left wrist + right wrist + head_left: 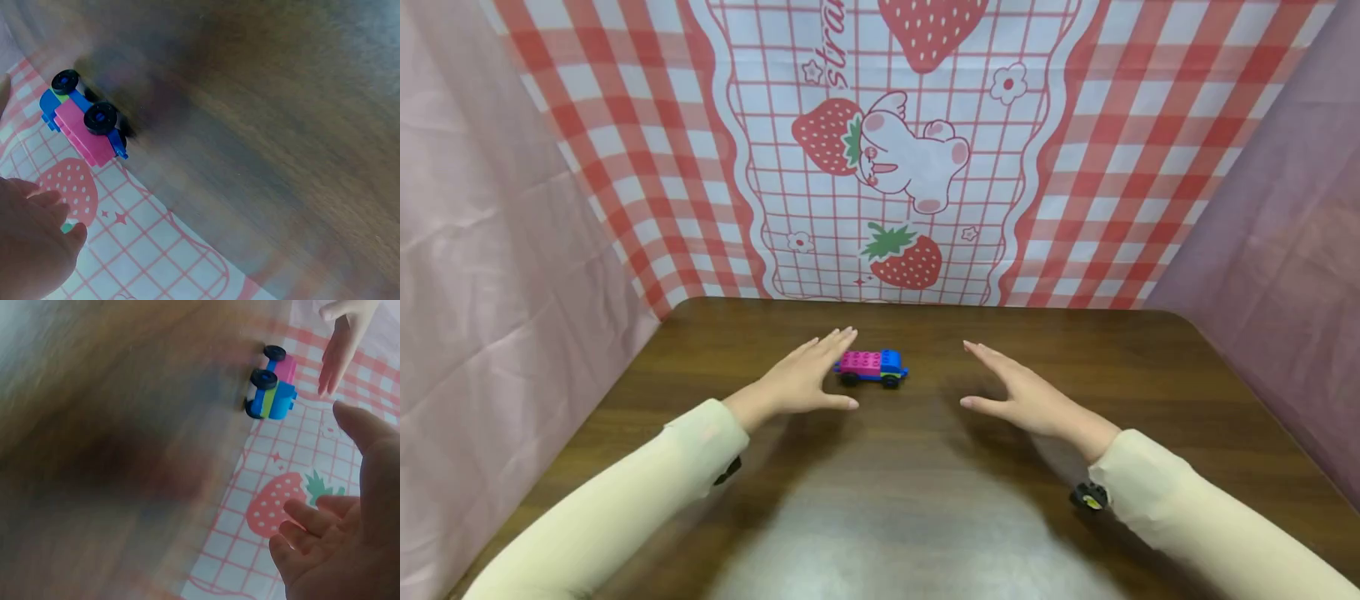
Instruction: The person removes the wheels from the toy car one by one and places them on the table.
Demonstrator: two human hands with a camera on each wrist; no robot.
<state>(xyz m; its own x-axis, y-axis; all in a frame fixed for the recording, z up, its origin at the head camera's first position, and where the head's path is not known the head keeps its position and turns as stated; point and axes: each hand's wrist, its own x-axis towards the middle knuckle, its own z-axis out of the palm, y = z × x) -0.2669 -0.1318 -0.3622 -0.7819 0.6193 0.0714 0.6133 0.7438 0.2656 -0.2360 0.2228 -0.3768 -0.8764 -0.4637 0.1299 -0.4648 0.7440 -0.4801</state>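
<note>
A small toy vehicle point(868, 367) with pink and blue blocks and black wheels stands upright on the table; it also shows in the left wrist view point(87, 128) and the right wrist view point(275, 387). The left hand point(801, 375) hovers just left of it, fingers extended and thumb apart, holding nothing. Over the table to the vehicle's right, at some distance, the right hand point(1030, 396) is held with fingers spread and nothing in it. Whether the left fingertips touch the vehicle cannot be told from the head view.
The brown wooden table point(880, 483) has rounded back corners. Behind it hangs a red-and-white checked cloth point(1120, 150) with strawberry prints. Pink curtains point(497, 250) stand at both sides. Small black devices point(1088, 497) sit under the wrists.
</note>
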